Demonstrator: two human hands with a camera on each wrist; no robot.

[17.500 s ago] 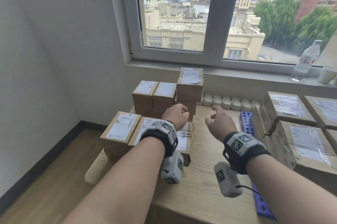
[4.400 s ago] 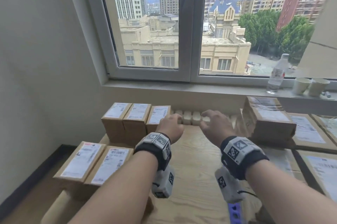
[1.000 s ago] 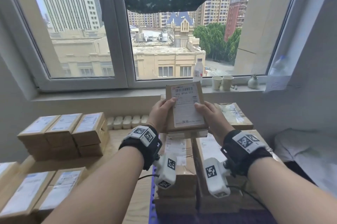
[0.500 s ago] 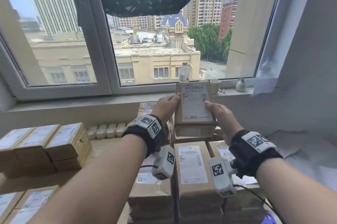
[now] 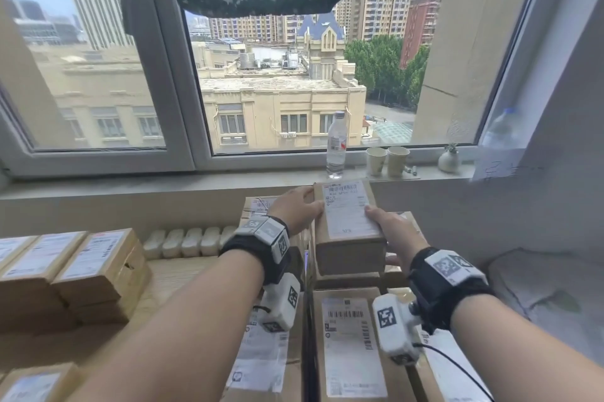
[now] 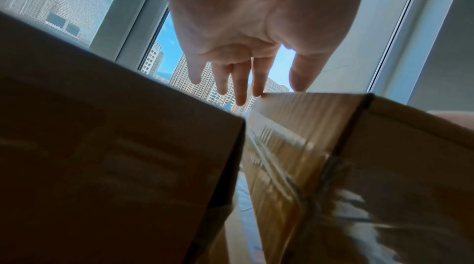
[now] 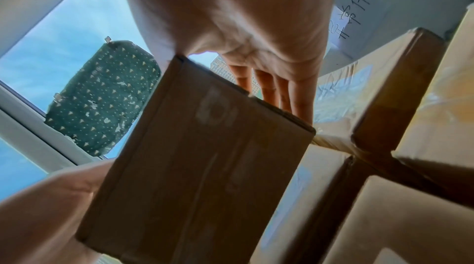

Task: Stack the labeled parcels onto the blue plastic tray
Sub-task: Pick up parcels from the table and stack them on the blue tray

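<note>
Both hands hold one brown labeled parcel (image 5: 348, 221) between them, level, just over the back of a stack of parcels (image 5: 349, 342). My left hand (image 5: 295, 208) lies along its left side with the thumb on the label. My right hand (image 5: 390, 231) has its thumb on top and its fingers down the right side. The left wrist view shows my left hand (image 6: 256, 78) with thumb and forefinger at the edge of the parcel (image 6: 320, 146). Seen from below, the parcel (image 7: 200, 167) hangs over the stacked parcels (image 7: 423, 106). The stack hides the blue tray.
More labeled parcels (image 5: 98, 267) sit on the wooden table at the left, with a row of white blocks (image 5: 189, 241) behind them. A water bottle (image 5: 336, 143), paper cups (image 5: 387, 159) and a small vase (image 5: 448, 159) stand on the windowsill. White cloth (image 5: 539, 287) lies at the right.
Both hands have brought the parcel down and forward, from level with the windowsill to just over the stack. The head view has tilted slightly.
</note>
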